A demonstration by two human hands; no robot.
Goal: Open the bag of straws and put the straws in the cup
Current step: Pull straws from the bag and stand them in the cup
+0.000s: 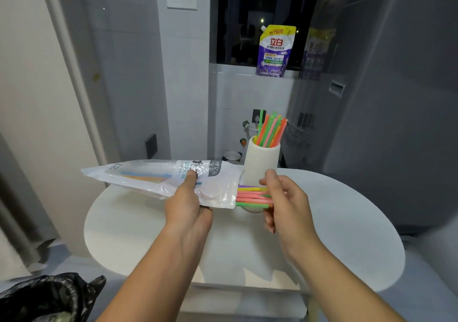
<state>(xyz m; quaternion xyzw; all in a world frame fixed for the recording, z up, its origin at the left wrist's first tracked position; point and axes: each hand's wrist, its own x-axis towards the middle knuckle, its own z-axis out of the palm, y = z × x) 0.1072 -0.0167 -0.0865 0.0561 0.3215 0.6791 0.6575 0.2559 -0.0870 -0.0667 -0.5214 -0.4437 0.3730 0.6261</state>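
The left hand [188, 205] clamps the bag [163, 178] level above the counter [347, 222], its long axis left-to-right, while the right hand [285, 202], nearer the cup [261, 163], pinches straws [252, 195] protruding from the bag's right-hand mouth.

A round white table [347, 222] stood before grey tiled walls [128, 73]. A dark window [238, 24] showed night outside, a purple detergent pouch [275, 51] on its sill. A black bin bag [49, 294] sat at lower left.
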